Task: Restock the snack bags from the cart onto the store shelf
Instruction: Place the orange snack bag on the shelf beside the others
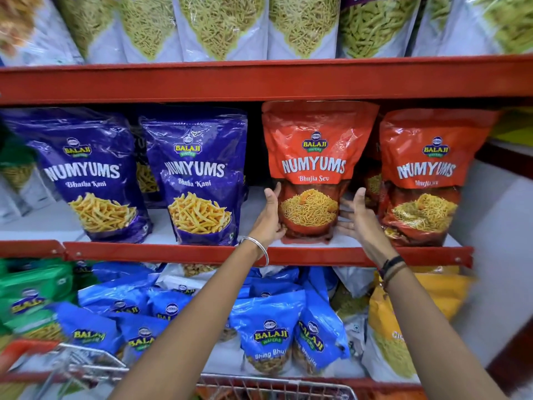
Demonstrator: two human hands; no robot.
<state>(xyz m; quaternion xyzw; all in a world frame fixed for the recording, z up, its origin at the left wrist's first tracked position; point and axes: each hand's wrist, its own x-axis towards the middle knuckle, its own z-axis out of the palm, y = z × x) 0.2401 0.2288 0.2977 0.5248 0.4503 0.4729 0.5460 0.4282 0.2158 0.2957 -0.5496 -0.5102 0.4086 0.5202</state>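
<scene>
- The orange Bhujia Sev bag (313, 171) stands upright on the middle shelf (259, 254), near its front lip, between your two hands.
- Your left hand (269, 219) cups the bag's lower left edge with fingers curled against it; your right hand (357, 220) is spread wide, touching or just off the right side.
- Let go unevenly and the bag could tip forward off the lip.
- A second orange bag (427, 174) stands just beside it; a nudge may topple it.
- The cart (274, 386) sits below.
</scene>
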